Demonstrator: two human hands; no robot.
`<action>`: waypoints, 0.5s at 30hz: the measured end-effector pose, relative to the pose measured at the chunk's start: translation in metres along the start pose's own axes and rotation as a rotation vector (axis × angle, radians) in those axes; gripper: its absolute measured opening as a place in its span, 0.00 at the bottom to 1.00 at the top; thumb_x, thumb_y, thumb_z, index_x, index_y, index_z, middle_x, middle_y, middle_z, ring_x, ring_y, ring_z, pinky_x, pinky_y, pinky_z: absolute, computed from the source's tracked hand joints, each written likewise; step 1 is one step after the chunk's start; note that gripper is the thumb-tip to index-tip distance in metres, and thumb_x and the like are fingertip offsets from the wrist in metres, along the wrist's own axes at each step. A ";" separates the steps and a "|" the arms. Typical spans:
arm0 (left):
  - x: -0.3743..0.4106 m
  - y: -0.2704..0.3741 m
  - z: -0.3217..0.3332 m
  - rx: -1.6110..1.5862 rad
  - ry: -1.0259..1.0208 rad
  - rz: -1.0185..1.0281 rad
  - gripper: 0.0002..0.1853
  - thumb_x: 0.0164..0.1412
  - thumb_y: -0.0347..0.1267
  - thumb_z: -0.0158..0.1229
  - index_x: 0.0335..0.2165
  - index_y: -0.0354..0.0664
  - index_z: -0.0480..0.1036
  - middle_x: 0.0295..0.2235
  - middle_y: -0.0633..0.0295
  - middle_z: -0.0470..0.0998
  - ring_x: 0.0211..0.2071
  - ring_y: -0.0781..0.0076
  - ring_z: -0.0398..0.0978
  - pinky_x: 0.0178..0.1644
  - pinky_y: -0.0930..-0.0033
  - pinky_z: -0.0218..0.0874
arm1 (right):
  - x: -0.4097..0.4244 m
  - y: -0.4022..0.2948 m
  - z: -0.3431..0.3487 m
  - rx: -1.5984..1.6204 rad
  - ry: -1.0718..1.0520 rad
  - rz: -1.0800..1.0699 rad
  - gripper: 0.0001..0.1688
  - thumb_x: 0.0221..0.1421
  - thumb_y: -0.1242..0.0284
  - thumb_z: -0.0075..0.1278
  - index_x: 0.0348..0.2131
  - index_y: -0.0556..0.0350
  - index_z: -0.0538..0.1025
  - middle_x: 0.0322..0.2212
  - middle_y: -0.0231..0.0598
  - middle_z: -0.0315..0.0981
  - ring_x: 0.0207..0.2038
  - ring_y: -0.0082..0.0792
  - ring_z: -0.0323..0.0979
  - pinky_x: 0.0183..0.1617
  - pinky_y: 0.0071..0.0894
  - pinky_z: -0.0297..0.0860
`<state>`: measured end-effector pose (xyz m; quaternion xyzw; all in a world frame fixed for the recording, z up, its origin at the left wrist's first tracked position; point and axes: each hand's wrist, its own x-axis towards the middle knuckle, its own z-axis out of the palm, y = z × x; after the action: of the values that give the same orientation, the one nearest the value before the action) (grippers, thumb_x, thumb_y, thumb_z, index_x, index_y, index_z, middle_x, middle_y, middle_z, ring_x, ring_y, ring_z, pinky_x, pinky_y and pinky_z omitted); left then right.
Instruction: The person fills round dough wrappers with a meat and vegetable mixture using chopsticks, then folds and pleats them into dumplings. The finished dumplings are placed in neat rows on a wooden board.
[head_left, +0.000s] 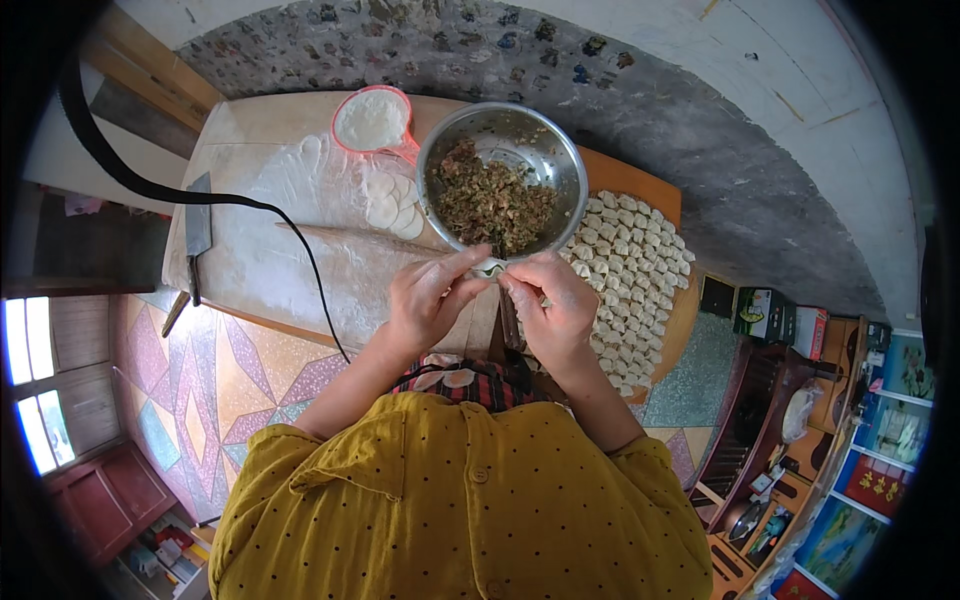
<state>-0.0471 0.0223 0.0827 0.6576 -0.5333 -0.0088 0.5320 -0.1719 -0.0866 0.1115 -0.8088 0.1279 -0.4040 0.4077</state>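
Note:
Between my left hand (439, 296) and my right hand (551, 300) is a folded dumpling wrapper (489, 268) with a little green filling showing at its opening. The fingertips of both hands pinch it, just below the rim of a steel bowl (576, 187). Chopped meat-and-vegetable filling (495, 199) lies in the bowl. Round flat wrappers (392, 206) overlap in a pile left of the bowl. Behind them a red-rimmed scoop (373, 120) holds white flour. Many shaped dumplings (626, 277) stand in rows at the right.
A rolling pin (352, 236) lies on the floured wooden board (262, 262). A cleaver (198, 232) rests near the board's left edge. A black cable (225, 199) crosses the view on the left. The grey wall (675, 120) is behind the table.

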 end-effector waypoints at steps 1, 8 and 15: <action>0.000 -0.001 0.001 -0.022 -0.004 -0.009 0.15 0.48 0.24 0.60 0.38 0.39 0.74 0.18 0.62 0.74 0.17 0.71 0.72 0.21 0.73 0.62 | 0.000 0.000 0.000 -0.005 -0.006 -0.011 0.11 0.42 0.85 0.56 0.30 0.61 0.71 0.22 0.40 0.69 0.22 0.31 0.70 0.22 0.25 0.64; 0.001 -0.002 0.001 -0.041 0.011 0.033 0.15 0.45 0.23 0.62 0.36 0.38 0.74 0.23 0.58 0.77 0.20 0.68 0.74 0.23 0.74 0.65 | 0.007 -0.004 0.001 0.003 -0.072 -0.004 0.14 0.42 0.84 0.55 0.33 0.59 0.73 0.21 0.40 0.68 0.21 0.34 0.69 0.22 0.28 0.63; 0.000 -0.003 0.002 -0.188 -0.077 -0.135 0.14 0.46 0.23 0.62 0.35 0.37 0.71 0.26 0.56 0.77 0.22 0.64 0.76 0.25 0.72 0.67 | 0.004 -0.001 0.001 -0.066 -0.083 -0.040 0.14 0.41 0.84 0.55 0.32 0.58 0.72 0.19 0.39 0.66 0.20 0.36 0.67 0.22 0.29 0.63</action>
<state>-0.0466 0.0208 0.0796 0.6384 -0.5045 -0.1199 0.5689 -0.1688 -0.0876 0.1147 -0.8403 0.1081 -0.3737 0.3776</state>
